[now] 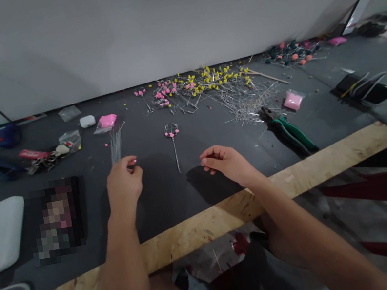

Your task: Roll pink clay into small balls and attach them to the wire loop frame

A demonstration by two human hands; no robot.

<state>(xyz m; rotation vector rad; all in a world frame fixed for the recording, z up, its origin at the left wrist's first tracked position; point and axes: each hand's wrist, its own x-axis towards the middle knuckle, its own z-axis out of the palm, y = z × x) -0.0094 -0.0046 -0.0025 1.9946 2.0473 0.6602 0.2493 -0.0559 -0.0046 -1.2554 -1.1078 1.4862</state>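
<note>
Wire stem (175,150) with pink beads (172,134) lies on the desk (165,199) between your curled left hand (123,182) and right hand (226,161), which are apart, their grip impossible to tell.

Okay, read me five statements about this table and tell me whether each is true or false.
1. A pink-dotted wire piece lies between the left hand and the right hand. True.
2. A pink packet lies near the green-handled pliers. True.
3. The right hand is gripping the pliers. False: they lie on the table, to its right.
4. Thin wires show just beyond the left hand. True.
5. Every tip in the middle pile is blue. False: yellow tips and pink tips show there.
</note>
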